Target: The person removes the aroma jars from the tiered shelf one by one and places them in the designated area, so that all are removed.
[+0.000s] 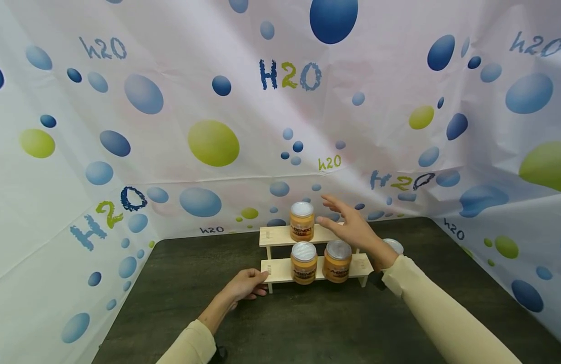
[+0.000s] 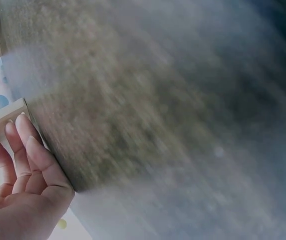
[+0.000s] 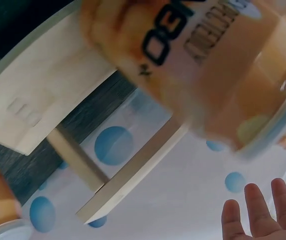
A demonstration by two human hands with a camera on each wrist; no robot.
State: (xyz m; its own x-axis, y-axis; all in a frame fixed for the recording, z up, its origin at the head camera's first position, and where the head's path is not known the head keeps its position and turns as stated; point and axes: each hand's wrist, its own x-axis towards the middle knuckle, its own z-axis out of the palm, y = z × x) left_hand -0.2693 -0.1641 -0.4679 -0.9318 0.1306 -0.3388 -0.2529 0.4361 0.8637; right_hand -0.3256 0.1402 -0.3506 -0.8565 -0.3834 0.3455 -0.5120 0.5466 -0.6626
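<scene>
Broadly, we see a bubble-print backdrop [image 1: 171, 101] with "H2O" lettering wrapping the far and side walls around a dark wood-grain table [image 1: 308, 323]. Centre-far on the table stands a two-tier wooden rack [image 1: 280, 236].

Upper tier: one orange jar [image 1: 301, 221] with a clear lid, on the left half of the shelf. Lower tier: two more orange jars side by side, left jar [image 1: 304, 262] and right jar [image 1: 337, 261], both upright. We see a fourth clear lid [image 1: 393, 246] peeking out behind the right wrist, right of the rack; its body is hidden.

Right hand [image 1: 351, 227] hovers over the upper tier just right of the top jar, grip spread, fingers straight and pointing left-far, holding nothing. Whether it brushes the jar we cannot tell. Right wrist view shows only its fingertips [image 3: 255, 212] at the lower right, clear of everything, with a blurred orange jar close to the lens and the rack's pale shelves beside it.

Left hand [image 1: 246, 284] rests at the near-left end of the lower tier, fingers [image 2: 25, 145] straight and laid together, tips pressing the wooden end of the rack; nothing pinched. Left wrist view is otherwise motion-blurred table.

Both sleeves are pale yellow.
</scene>
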